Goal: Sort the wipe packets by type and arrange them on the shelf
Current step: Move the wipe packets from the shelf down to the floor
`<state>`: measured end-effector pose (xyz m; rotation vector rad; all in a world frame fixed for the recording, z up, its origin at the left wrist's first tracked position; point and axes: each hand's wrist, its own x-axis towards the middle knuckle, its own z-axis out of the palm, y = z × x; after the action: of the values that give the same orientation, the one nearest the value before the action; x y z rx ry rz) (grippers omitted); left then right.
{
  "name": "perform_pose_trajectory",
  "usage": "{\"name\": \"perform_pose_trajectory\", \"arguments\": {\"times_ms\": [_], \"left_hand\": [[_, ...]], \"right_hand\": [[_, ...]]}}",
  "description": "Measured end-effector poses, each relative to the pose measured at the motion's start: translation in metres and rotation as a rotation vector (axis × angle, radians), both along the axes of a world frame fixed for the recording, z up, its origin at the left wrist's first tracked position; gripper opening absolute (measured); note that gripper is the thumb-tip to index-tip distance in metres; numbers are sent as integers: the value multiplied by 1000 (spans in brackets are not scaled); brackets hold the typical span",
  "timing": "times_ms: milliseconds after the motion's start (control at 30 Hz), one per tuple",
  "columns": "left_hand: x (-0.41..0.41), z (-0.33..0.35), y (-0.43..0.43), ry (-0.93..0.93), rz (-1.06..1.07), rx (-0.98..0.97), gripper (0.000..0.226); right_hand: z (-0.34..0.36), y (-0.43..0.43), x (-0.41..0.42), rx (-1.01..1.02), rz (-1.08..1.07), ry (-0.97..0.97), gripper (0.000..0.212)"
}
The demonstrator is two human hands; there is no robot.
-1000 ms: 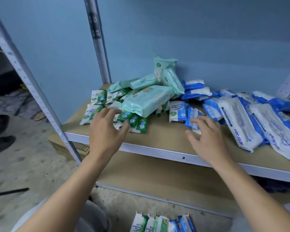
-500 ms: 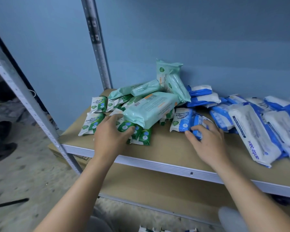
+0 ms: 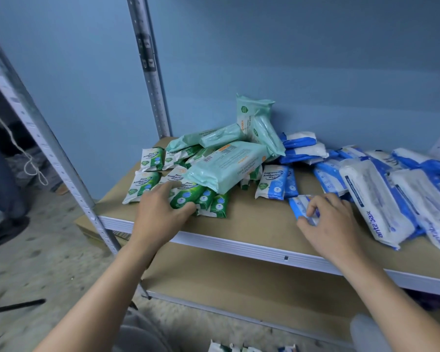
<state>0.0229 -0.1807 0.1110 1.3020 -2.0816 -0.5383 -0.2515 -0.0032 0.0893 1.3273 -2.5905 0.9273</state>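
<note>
A heap of wipe packets lies on the wooden shelf (image 3: 259,224). Small green pine packets (image 3: 142,184) sit at the left, partly under large mint-green packs (image 3: 229,166). Small blue packets (image 3: 272,184) lie in the middle and large white-and-blue packs (image 3: 374,204) at the right. My left hand (image 3: 163,212) grips a small green packet (image 3: 186,198) at the front of the green pile. My right hand (image 3: 325,219) pinches a small blue packet (image 3: 299,207) lying flat near the shelf's front edge.
Grey metal uprights (image 3: 148,67) stand at the shelf's left corners, against a blue wall. A lower shelf board (image 3: 239,283) runs beneath. A few more packets (image 3: 229,348) show at the bottom edge. Someone's legs and shoe (image 3: 3,224) are at far left.
Both hands reached forward onto the shelf. The left hand closed on a green packet, and the right hand drew a small blue packet toward the front edge.
</note>
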Motion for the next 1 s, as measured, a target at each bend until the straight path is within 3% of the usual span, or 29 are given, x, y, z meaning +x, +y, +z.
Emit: {"name": "perform_pose_trajectory", "arguments": {"times_ms": [167,433,733,867,1000], "left_hand": [[-4,-12,6,91,0,-73,54],[17,-21,39,115,60,-47,48],[49,-59,106,76,-79,-25,62],[54,-96,139,84,-179,51,63],[52,-134,164,54,-225,132,62]], "right_hand": [[-4,8,7,151,-31,2,45],[-1,40,24,221,19,50,46],[-22,99,59,18,157,200,49],[-48,118,81,-96,175,151,53],[-96,131,102,-50,225,65,51]]}}
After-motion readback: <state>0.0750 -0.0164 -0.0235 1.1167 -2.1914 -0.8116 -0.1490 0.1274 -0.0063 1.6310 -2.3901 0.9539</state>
